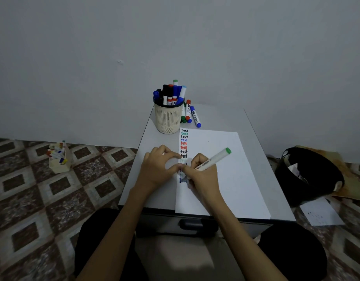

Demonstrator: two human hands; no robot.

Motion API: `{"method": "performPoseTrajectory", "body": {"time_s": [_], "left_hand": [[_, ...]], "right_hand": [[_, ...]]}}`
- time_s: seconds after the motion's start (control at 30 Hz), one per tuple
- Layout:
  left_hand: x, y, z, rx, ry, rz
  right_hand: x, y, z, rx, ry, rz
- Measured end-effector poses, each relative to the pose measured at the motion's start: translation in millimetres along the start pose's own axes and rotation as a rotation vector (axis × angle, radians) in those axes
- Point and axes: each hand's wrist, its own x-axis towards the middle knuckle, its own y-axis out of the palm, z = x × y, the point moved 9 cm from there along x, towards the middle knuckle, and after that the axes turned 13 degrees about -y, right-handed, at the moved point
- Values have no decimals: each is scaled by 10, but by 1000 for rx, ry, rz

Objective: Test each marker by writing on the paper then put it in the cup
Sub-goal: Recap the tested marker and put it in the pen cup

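Green-ended marker in right hand on paper, left hand just beside.

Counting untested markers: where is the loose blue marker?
In the head view, the blue marker lies on the table right of the cup, beside the red marker.

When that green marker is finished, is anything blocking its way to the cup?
Nothing visible does: only flat paper lies between the green marker in the right hand and the cup. Loose markers lie right of the cup, which looks crowded.

Right half of paper bare, passable; cup stands at far edge; loose markers just right of cup.
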Motion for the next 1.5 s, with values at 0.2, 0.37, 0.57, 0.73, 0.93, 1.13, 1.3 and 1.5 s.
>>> {"method": "performPoseTrajectory", "body": {"time_s": [0.2,0.37,0.57,0.73,0.93,1.13,1.3,1.5], "left_hand": [[-1,-17,0,-35,0,-1],[-2,-6,14,-43,-15,21],[1,4,25,-42,-9,11],[-3,12,29,-49,-10,6],[2,5,27,-41,0,-9],[6,12,36,-51,-1,-10],[1,8,35,-47,4,-17],[13,9,35,-48,4,-11]], "right_hand": [[-1,16,-24,-121,-28,50],[-9,23,0,-140,-34,56],[-28,42,52,-199,-73,72],[-6,29,81,-168,-85,61],[-44,63,136,-199,-118,83],[-30,42,75,-189,-70,90],[-39,42,118,-194,-98,75],[-48,57,135,-199,-118,100]]}}
